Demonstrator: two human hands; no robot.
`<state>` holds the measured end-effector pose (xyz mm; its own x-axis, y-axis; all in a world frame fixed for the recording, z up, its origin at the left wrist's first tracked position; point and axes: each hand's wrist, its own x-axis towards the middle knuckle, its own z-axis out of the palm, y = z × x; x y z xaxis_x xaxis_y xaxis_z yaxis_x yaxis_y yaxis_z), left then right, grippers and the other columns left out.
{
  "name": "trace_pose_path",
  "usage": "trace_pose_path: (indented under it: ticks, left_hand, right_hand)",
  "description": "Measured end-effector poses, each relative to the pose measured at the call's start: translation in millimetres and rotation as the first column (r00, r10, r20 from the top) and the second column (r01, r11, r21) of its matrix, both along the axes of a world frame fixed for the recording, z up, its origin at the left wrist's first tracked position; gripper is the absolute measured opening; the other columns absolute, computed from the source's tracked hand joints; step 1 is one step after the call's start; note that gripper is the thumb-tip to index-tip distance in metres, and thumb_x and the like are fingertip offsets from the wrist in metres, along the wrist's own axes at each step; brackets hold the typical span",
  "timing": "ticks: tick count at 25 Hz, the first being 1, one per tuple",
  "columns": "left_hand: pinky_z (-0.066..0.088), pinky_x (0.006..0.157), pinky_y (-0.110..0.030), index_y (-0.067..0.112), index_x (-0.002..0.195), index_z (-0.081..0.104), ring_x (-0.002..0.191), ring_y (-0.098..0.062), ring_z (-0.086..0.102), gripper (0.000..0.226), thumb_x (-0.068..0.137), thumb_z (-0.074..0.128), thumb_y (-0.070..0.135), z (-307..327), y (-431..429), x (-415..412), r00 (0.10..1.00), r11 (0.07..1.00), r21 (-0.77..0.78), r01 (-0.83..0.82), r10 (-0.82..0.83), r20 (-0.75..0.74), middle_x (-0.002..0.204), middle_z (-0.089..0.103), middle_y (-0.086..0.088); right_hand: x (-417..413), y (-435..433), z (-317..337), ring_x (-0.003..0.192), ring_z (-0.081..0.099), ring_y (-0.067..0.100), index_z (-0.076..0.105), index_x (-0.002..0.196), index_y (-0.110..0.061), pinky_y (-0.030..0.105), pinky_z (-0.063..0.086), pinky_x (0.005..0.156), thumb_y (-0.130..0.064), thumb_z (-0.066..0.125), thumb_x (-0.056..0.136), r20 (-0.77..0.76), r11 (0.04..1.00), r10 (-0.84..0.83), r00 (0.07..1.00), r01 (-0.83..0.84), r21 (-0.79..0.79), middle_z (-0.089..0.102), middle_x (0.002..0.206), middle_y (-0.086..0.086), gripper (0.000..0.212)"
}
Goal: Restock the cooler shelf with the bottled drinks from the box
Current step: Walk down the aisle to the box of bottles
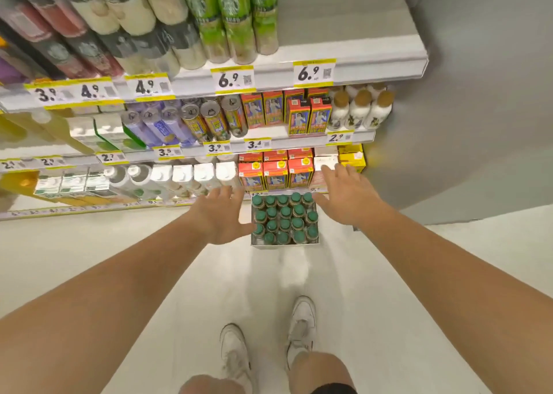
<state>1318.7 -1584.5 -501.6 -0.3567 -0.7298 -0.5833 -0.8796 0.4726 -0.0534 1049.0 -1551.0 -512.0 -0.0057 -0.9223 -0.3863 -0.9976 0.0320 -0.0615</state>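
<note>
Fingers [223,193] of the left hand [223,217] and the right hand [347,199] are spread wide and hold nothing, reaching down on either side of the box [284,242]. It sits on the floor [149,259] just before the lowest cooler shelf [89,211], packed with green-capped bottles [284,214]. Lifted unevenly, the open-topped box could tilt and spill them. A hasty reach might also knock the red cartons [299,172] behind.
</note>
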Motion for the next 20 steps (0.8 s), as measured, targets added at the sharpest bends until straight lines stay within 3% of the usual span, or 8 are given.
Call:
trace_pose_path:
  ticks: [7,12,15,20]
  left_hand:
    - [0.031,0.113,-0.049,0.016,0.156,-0.004,0.148,-0.030,0.020,0.110,0.076,0.039,0.079,-225.6,-3.3,22.8,0.990,0.996,0.072,-0.053,0.062,-0.130,0.163,0.014,-0.012]
    - [0.035,0.110,-0.043,0.017,0.157,0.000,0.143,-0.027,0.030,0.117,0.071,0.044,0.083,-367.4,-12.2,32.0,0.938,0.979,0.069,-0.193,0.205,-0.279,0.160,0.023,-0.006]
    - [0.038,0.106,-0.038,0.019,0.156,0.010,0.138,-0.024,0.037,0.114,0.068,0.050,0.079,-435.1,-15.4,42.7,0.871,0.956,0.083,-0.283,0.292,-0.395,0.158,0.027,-0.002]
    - [0.043,0.098,-0.032,0.026,0.137,0.043,0.124,-0.014,0.049,0.085,0.064,0.065,0.061,-505.0,-20.2,46.0,0.762,0.956,0.128,-0.263,0.287,-0.581,0.136,0.046,0.007]
  right_hand:
    - [-3.1,23.4,-226.2,0.143,0.026,0.035,0.018,0.153,-0.018,0.049,0.030,0.110,-0.056,0.032,0.097,-0.081,0.990,-0.097,0.992,0.104,0.096,0.030,0.156,0.014,0.069]
    - [-35.1,13.8,-357.7,0.144,0.025,0.033,0.017,0.154,-0.019,0.046,0.028,0.114,-0.053,0.032,0.098,-0.075,0.985,-0.139,0.987,0.146,0.094,0.030,0.157,0.012,0.067]
    - [-62.1,5.3,-419.3,0.141,0.030,0.031,0.020,0.154,-0.019,0.044,0.032,0.112,-0.044,0.038,0.099,0.001,0.988,-0.136,0.991,0.136,0.076,0.035,0.154,0.010,0.062]
    - [-83.8,-6.9,-489.1,0.138,0.035,0.026,0.029,0.150,-0.029,0.038,0.033,0.110,-0.035,0.057,0.094,0.269,0.986,-0.112,0.957,0.074,0.149,0.039,0.151,0.002,0.063]
